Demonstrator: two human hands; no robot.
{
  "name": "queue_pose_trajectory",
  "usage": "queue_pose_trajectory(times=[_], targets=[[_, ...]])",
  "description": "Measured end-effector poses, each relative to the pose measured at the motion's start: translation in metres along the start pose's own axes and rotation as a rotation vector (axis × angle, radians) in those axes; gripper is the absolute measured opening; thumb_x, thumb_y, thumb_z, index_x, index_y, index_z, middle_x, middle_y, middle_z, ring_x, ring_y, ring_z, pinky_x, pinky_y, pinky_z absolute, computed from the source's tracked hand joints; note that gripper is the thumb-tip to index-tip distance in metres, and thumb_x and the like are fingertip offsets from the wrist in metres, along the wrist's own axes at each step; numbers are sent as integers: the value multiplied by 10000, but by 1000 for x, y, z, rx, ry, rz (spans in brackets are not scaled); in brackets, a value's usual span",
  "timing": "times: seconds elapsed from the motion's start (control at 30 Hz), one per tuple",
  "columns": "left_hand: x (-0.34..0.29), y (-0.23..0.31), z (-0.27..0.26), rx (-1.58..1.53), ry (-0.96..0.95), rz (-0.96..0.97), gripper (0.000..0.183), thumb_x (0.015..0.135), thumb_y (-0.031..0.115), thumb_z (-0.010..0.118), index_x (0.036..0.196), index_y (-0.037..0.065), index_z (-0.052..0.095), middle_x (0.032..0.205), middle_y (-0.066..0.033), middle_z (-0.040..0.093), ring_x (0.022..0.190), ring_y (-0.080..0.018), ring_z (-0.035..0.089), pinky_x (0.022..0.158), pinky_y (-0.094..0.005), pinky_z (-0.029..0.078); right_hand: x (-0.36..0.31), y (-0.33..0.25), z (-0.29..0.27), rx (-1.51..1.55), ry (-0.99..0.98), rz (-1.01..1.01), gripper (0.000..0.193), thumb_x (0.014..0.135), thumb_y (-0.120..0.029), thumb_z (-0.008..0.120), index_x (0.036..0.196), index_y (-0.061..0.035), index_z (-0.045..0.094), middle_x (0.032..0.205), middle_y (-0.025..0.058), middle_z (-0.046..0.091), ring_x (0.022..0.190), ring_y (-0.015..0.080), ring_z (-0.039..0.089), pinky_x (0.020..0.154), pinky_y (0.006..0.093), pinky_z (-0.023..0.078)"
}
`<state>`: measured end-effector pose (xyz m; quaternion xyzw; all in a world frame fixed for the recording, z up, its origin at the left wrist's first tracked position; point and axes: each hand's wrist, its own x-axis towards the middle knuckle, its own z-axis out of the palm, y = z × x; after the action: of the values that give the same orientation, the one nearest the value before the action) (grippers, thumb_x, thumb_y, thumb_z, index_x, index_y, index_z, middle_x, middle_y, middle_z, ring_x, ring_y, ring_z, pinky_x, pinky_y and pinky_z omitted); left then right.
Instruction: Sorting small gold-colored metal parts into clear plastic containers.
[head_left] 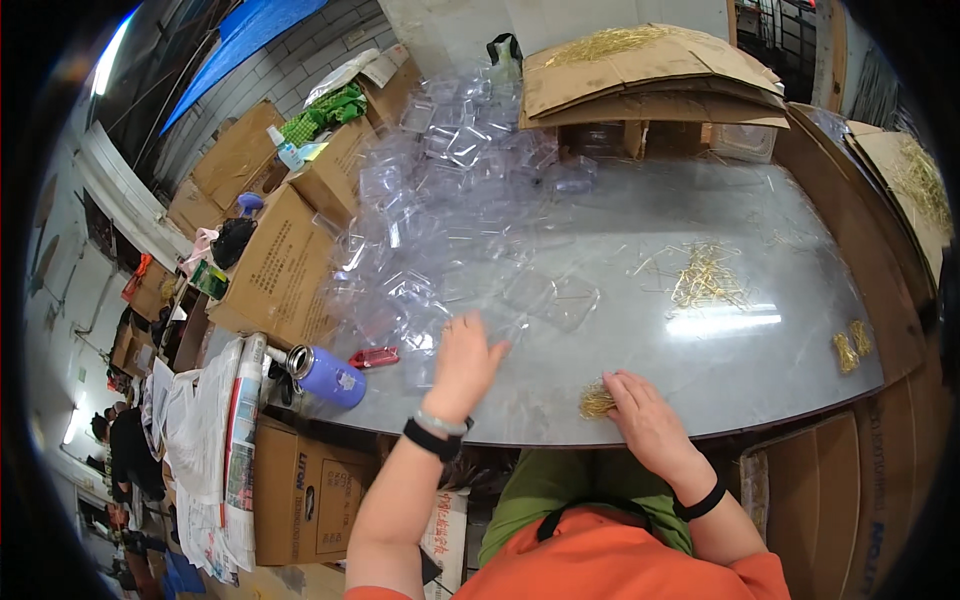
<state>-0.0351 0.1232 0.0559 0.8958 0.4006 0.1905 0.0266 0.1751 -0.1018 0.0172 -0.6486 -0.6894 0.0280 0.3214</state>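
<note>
My left hand (467, 360) reaches over the near edge of a spread of clear plastic boxes (410, 290), thumb apart from the fingers and nothing visible in it. At the table's front edge, the fingers of my right hand (648, 420) close on a small bunch of gold wire hooks (597, 401), which pokes out to their left. A loose pile of the same gold wire pieces (706, 278) lies farther off on the grey tabletop (540, 405). One flat clear plastic case (570, 302) lies between that pile and my left hand.
A purple bottle (330, 377) and a red tool (374, 357) sit at the table's left. Cardboard boxes (275, 265) line that side. Flattened cardboard (640, 85) with gold wire on top covers the back. Two gold bundles (846, 353) lie near the right edge.
</note>
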Motion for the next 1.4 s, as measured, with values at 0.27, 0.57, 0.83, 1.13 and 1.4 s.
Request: queue_pose_trajectory(times=[0.27, 0.57, 0.83, 1.13, 1.4], targets=[[9, 5, 14, 243, -203, 48, 787, 897, 440, 728, 1438, -73, 476, 1165, -295, 615, 1150, -478, 562, 1019, -539, 446, -4, 3, 5, -41, 14, -34, 394, 926, -51, 617, 1315, -8, 579, 1297, 151, 595, 1279, 348, 543, 1075, 429, 472], [-18, 11, 10, -990, -156, -278, 753, 994, 434, 641, 1608, 174, 292, 1318, -293, 536, 1204, -475, 556, 1035, -551, 466, -4, -3, 2, -18, 62, -17, 428, 897, -9, 601, 1324, -9, 573, 1272, 167, 607, 1242, 362, 568, 1028, 435, 505], [-123, 25, -17, -2549, -572, -436, 583, 1070, 552, 400, 1575, 267, 343, 1599, -357, 275, 1473, -572, 281, 1181, -642, 360, -3, -2, 2, 22, -30, -18, 453, 895, 0, 576, 1348, -11, 560, 1319, 156, 597, 1290, 371, 550, 1087, 454, 470], [-176, 52, 22, -2244, -1013, -993, 554, 1120, 461, 314, 1529, 87, 310, 1585, -346, 306, 1463, -540, 331, 1235, -570, 315, -4, -17, 4, -19, -52, -63, 437, 897, -7, 562, 1334, -14, 580, 1309, 139, 612, 1291, 346, 572, 1143, 462, 442], [-164, 77, 39, -2360, -760, -966, 603, 1128, 462, 258, 1539, 24, 306, 1552, -270, 383, 1458, -454, 375, 1251, -545, 311, -21, -41, 15, 35, -104, -149, 449, 863, -41, 597, 1310, 2, 606, 1328, 153, 610, 1318, 344, 558, 1158, 474, 426]])
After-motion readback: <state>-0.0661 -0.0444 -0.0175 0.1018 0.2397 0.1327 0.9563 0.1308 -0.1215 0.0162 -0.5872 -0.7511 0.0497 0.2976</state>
